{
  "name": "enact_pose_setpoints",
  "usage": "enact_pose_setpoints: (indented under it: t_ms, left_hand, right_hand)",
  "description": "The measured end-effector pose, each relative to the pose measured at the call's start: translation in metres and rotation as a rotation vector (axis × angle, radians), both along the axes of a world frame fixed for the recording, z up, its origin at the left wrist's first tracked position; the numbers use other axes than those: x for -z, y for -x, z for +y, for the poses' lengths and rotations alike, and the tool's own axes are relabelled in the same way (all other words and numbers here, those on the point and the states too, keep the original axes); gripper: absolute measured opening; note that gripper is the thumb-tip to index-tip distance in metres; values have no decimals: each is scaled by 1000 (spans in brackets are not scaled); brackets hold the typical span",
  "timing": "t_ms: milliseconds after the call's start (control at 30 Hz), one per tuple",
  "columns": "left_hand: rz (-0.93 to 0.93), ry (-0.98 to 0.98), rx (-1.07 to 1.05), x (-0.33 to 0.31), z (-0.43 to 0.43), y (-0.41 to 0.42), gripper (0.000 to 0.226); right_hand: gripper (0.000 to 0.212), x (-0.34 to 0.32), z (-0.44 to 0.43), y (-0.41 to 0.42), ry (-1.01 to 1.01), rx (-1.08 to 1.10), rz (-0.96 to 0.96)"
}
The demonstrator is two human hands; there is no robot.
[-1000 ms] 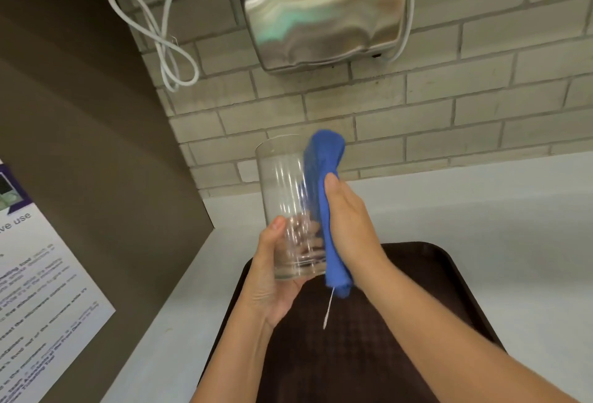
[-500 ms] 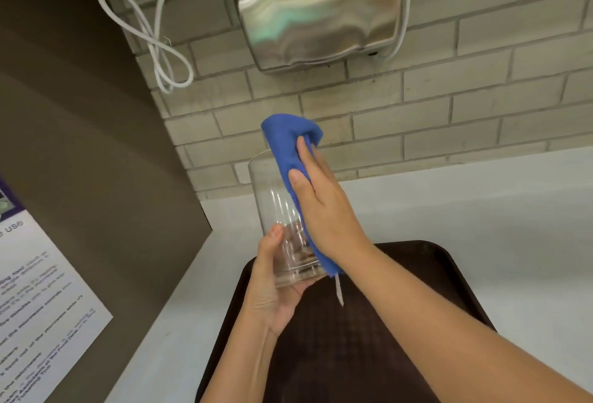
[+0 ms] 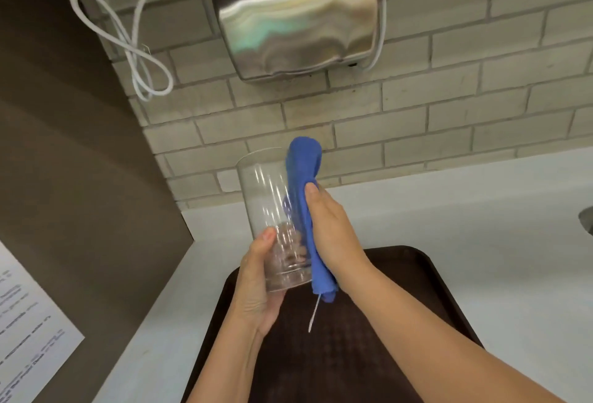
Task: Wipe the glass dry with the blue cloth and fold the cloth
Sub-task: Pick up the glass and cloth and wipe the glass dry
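A tall clear glass [image 3: 264,197] is held upright above the tray, mouth tilted slightly away from me. My left hand [image 3: 256,287] grips its thick base from below and the left. The blue cloth [image 3: 301,178] runs along the glass's right outer side, from above the rim down past the base, with a white tag dangling under it. My right hand [image 3: 330,232] presses the cloth flat against the glass, thumb on the cloth near mid-height.
A dark brown tray [image 3: 401,274] lies on the white counter [image 3: 449,210] under my hands. A steel hand dryer [image 3: 298,17] hangs on the brick wall above, with a looped white cable [image 3: 134,49] to its left. A brown side wall carries a printed notice [image 3: 29,332].
My right hand slid the cloth back down the right side of the glass, after reaching up over the rim half a second ago. The left hand kept its hold on the base.
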State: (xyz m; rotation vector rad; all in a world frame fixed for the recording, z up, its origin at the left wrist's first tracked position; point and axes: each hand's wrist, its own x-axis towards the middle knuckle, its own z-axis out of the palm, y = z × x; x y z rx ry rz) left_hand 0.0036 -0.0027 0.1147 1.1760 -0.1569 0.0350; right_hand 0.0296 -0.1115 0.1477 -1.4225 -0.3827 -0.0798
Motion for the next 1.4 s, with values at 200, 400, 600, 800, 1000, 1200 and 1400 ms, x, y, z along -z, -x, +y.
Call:
enact_pose_setpoints:
  t_ms: [200,400,600,800,1000,1200,1400]
  left_hand:
    - [-39,-83,-74,-7,-1,-9,37]
    - [-75,-166,-28,-6,-20,-2,23]
    - [-69,-257,-317,-10,-28,-6,24]
    - [-94,-229,-273,0,-29,1,37]
    - [-246,-187,-332,-3,-33,1,48]
    - [-310,-351,-406,11,-24,0,40]
    - [-86,-258,-262,23,-27,7,31]
  right_hand:
    - [47,37,-1,44,132,81,-125]
    - [42,-4,-23,16,-23,136,-91]
    - [48,36,-21,37,-119,60,410]
    - [43,33,-25,46,-31,123,106]
    - [36,28,-31,29,-206,-9,406]
    - [37,34,-32,32,-60,6,386]
    - [42,10,-26,32,165,98,-171]
